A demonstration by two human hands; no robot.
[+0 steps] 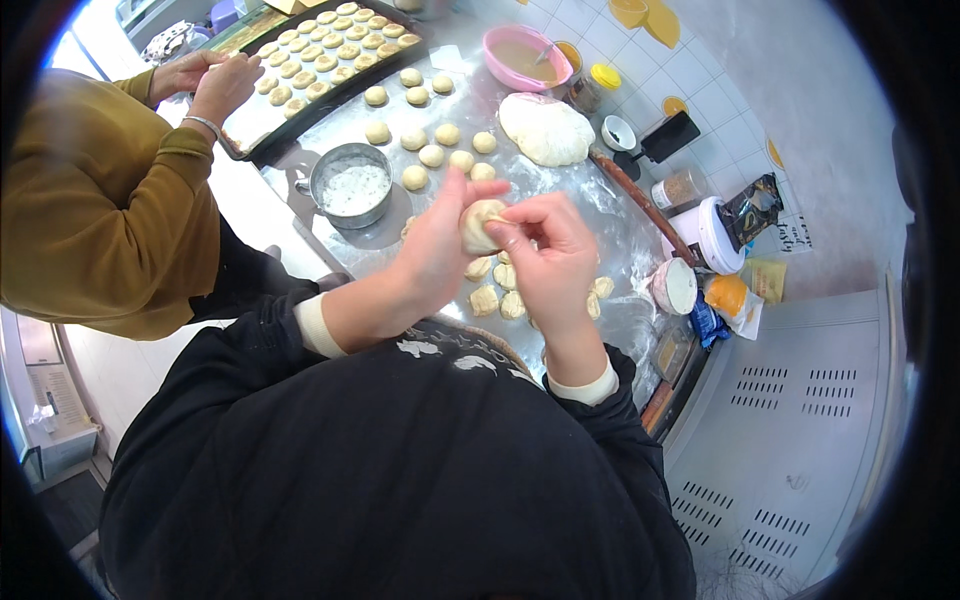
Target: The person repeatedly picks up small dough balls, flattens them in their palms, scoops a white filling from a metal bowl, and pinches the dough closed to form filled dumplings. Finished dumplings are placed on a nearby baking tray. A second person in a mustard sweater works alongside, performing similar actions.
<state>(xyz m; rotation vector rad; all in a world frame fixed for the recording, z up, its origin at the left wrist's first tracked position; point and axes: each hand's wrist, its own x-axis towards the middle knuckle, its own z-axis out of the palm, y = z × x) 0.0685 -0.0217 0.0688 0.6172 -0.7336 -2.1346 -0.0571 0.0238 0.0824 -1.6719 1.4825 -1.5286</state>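
A ball of dough (481, 227) rests in my left hand (439, 244), held against the palm and fingers. My right hand (555, 255) pinches the gathered top of the same ball between thumb and fingers. Beyond my hands, several smooth round dough balls (431, 156) lie on the floured metal table (345, 120). Rough-cut dough pieces (484, 300) are below and partly behind my hands. A large slab of dough (546, 129) sits farther back, near a wooden rolling pin (641, 202).
A metal sieve (351, 185) with white powder stands left of my hands. A co-worker (112, 202) stands at the left by a black-rimmed tray (322, 97) of flattened dough rounds. A pink bowl (527, 58), jars, a white tub (705, 234) and bags line the tiled wall.
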